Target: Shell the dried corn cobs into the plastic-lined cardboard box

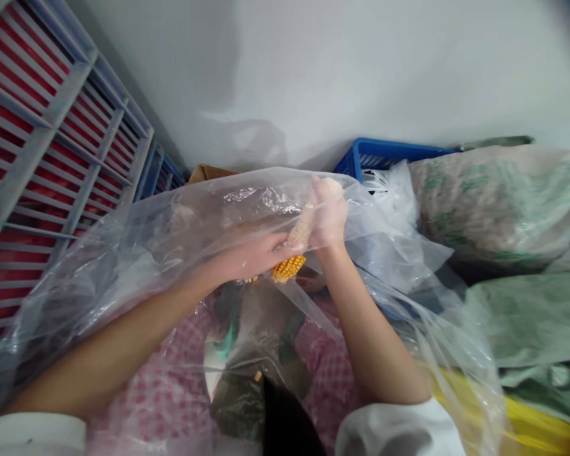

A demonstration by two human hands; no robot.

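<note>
Both my hands reach inside a large clear plastic bag [137,253] held open in front of me. My right hand [330,212] is closed round the pale, stripped upper part of a corn cob [295,248]. My left hand [261,256] grips the same cob lower down, beside the yellow kernels that remain on it. The bag's film partly blurs the fingers. Loose yellow kernels [257,376] lie lower in the bag, over a pink checked cloth [166,392].
A grey and red slatted crate [42,145] stands at the left. A blue plastic basket [384,155] sits against the white wall behind. Bulky woven sacks [498,202] are piled at the right, with a yellow container edge [536,421] at the lower right.
</note>
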